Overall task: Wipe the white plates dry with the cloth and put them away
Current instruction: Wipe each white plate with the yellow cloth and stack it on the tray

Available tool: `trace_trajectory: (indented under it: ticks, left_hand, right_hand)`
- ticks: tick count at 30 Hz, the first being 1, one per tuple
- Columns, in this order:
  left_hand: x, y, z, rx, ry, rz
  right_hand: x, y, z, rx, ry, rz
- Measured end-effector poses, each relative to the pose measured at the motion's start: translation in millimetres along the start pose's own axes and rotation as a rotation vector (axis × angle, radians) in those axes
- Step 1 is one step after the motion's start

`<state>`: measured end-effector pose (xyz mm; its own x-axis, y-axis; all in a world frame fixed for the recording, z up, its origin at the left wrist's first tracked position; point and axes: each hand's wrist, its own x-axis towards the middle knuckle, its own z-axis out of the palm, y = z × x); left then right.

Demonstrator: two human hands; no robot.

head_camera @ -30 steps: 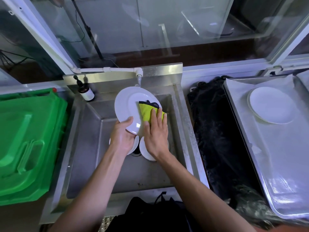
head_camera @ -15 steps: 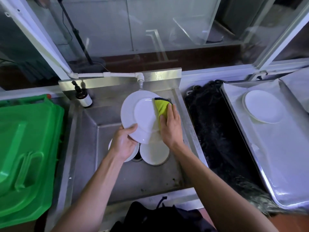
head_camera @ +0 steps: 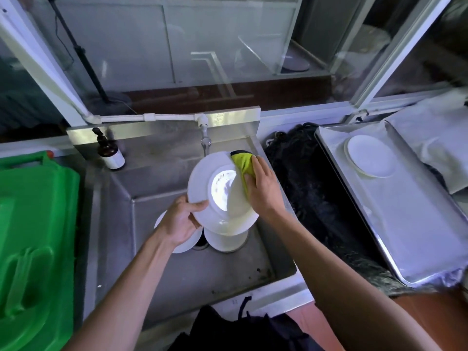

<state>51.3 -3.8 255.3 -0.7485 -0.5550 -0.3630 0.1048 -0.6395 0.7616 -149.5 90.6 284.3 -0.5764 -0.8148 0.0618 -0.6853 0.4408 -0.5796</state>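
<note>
Over the steel sink [head_camera: 152,249], a white plate [head_camera: 202,181] is held tilted, its face turned up toward the camera with a bright glare at its centre. The left hand [head_camera: 181,221] grips its near-left rim, thumb curled over the face and the other fingers hidden behind it. The right hand [head_camera: 263,188] presses a yellow-green cloth [head_camera: 243,163] with a dark edge against the plate's far-right rim; its fingers lie close together, bent over the cloth, which wraps round the rim.

Beneath the held plate, two more white plates [head_camera: 228,241] lie on the sink floor near the drain, partly hidden by the hands. A tap [head_camera: 205,138] on a white pipe hangs just beyond the plate's far edge. A brown pump bottle [head_camera: 110,153] stands on the sink's far-left ledge.

To the right, past a heap of black netting [head_camera: 311,188], a metal tray [head_camera: 417,236] lined with white cloth holds a stack of white plates [head_camera: 369,155] at its far end. A green plastic bin lid [head_camera: 33,236] fills the left side. A dark bag [head_camera: 243,333] sits at the near edge, below the sink.
</note>
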Motion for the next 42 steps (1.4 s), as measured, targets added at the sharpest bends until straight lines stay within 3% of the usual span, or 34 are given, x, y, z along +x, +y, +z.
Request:
trace_trajectory:
  ticks: [7,21,26,32,42]
  left_hand:
    - [1,8,-3,0.257,-0.062,-0.039]
    - [29,11,20,0.564,0.068,0.047]
    - [48,8,35,0.959,0.098,0.056]
    - [61,-2,67,1.455,0.13,0.204]
    - [105,-23,159,1.995,-0.1,0.332]
  right_hand:
    - [-12,-23,14,-0.078,0.054,-0.082]
    - [-23,-32,19,-0.017,0.098,-0.171]
    - [-23,-4,2,0.048,0.132,-0.113]
    - [-32,43,-30,0.063,0.215,-0.053]
    - [-31,145,-94,0.044,0.239,0.067]
